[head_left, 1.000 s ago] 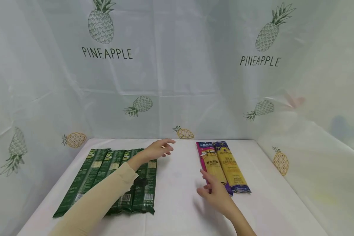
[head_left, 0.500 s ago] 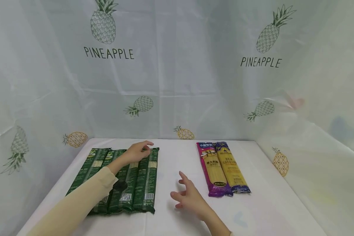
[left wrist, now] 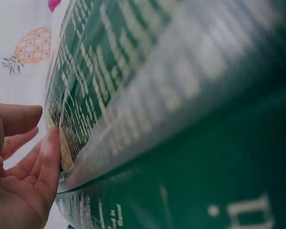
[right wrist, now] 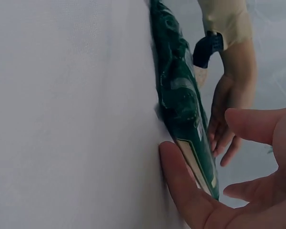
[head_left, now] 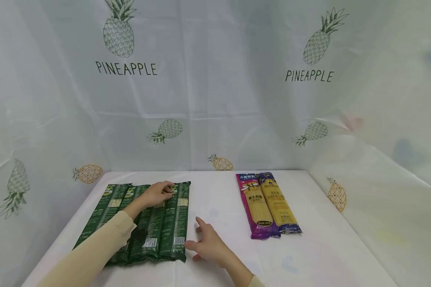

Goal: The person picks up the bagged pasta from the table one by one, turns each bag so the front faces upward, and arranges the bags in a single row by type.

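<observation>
Head view: I have four green packs (head_left: 151, 227) lying side by side on the white table (head_left: 215, 191), left of centre. Left hand (head_left: 157, 194) is over their far end, fingers loosely bent; I see nothing in its grip. Right hand (head_left: 209, 246) is by the near right corner of the rightmost green pack (head_left: 175, 223), digits spread, holding nothing. One fingertip meets the pack's edge in my picture; contact I can't confirm. Well apart to the right: a purple-and-yellow pack (head_left: 258, 207) and a yellow-and-blue pack (head_left: 281, 203), side by side. Pineapple-print curtain (head_left: 215, 79) behind.

Left wrist view: green packaging fills most of my frame, close and partly blurred. Left hand is at the end of it, thumb away from the fingers, fingers nearly straight, one at the edge. No pinch; can't tell if it presses.

Right wrist view: green pack edge-on. Right hand's digits are well apart, one alongside the pack's end, none wrapped round it. Left hand shows beyond the pack, fingers extended, dark band (right wrist: 207, 50) at the cream sleeve (right wrist: 226, 19).
</observation>
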{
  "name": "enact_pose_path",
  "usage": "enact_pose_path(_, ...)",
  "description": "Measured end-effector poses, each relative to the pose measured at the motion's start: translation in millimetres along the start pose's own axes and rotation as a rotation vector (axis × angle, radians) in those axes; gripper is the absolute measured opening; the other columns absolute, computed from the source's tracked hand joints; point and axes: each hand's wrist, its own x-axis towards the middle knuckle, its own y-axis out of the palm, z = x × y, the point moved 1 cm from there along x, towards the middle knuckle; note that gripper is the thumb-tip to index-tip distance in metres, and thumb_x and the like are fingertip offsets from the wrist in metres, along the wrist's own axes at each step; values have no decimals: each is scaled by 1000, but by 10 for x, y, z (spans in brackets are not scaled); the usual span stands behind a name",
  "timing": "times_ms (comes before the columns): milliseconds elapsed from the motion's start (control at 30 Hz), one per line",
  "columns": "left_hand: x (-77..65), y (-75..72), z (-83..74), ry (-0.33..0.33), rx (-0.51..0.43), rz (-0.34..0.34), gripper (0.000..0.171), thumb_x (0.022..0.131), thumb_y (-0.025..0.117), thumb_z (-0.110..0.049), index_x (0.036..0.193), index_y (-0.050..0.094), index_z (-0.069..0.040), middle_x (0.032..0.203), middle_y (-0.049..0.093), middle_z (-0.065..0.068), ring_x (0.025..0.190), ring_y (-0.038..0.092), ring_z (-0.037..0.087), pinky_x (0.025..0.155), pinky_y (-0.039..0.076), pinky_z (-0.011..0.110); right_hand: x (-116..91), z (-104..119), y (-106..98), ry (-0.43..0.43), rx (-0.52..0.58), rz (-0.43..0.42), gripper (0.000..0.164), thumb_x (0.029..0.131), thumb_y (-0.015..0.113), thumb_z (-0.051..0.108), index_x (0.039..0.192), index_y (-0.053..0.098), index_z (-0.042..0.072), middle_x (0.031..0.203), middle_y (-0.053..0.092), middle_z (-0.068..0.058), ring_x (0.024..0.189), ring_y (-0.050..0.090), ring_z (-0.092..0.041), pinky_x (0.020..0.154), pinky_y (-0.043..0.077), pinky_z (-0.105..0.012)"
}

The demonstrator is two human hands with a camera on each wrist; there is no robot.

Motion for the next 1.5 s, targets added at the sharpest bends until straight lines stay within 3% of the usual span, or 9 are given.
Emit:
enact_pose_path(267,-57,-22,-38,-5,-33,23,60,104,68,-11,156,45,6,134,56,28,108,65,32,87,56,49,126,46,132,-57,-229,-41,93,90,85,33,162,38,-1,127,54,-17,89,65,-25,96,54,-49)
enact_pose_path(467,-46,29,-60,0,27,29,68,103,71,-12,156,38,14,127,52,29,95,57,27,80,49,44,208,81,302,-104,-332,-62,100,84,91,37,161,40,-2,128,54,-20,102,61,-27,87,57,-51)
enact_pose_path(633,-29,62,-68,-30,67,32,68,105,70,-17,157,38,12,123,51,24,90,52,23,80,47,41,219,122,339,-95,-347,-89,105,78,97,29,161,40,-1,123,52,-19,88,55,-22,76,55,-45)
enact_pose_path(767,-2,75,-106,-6,105,80,68,107,66,-17,158,35,14,115,51,26,82,53,29,77,47,41,238,115,263,-108,-371,-98,103,77,98,26,160,43,-2,126,57,-20,103,60,-26,90,56,-49)
enact_pose_path(867,22,94,-138,-25,138,114,68,109,62,-21,161,31,11,135,46,41,106,60,45,88,52,51,271,74,175,-88,-291,-73,98,79,96,17,160,44,0,132,60,-21,102,67,-32,91,59,-50)
enact_pose_path(1033,69,128,-212,-97,232,128,68,111,59,-31,165,33,0,161,34,39,147,35,58,111,41,68,294,-2,81,-29,-33,-13,95,80,88,-5,162,42,5,136,61,-20,69,69,-26,62,62,-41)
enact_pose_path(1133,94,148,-285,-108,265,136,70,110,59,-34,165,32,0,160,44,32,142,48,51,110,44,66,290,-30,55,-38,0,-6,94,80,86,-8,162,42,6,136,61,-19,73,68,-19,62,62,-38)
enact_pose_path(1267,105,187,-343,-127,263,129,73,110,59,-37,166,30,2,159,47,30,106,72,37,94,55,55,279,-39,26,-43,11,3,94,81,85,-8,163,41,7,136,60,-18,76,69,-19,65,62,-39)
enact_pose_path(1500,102,297,-261,-196,-65,-1,76,107,66,-28,168,28,-5,162,41,30,143,46,51,106,48,64,263,-42,-17,-31,40,17,93,83,84,-7,164,40,8,136,60,-16,77,68,-18,66,62,-37)
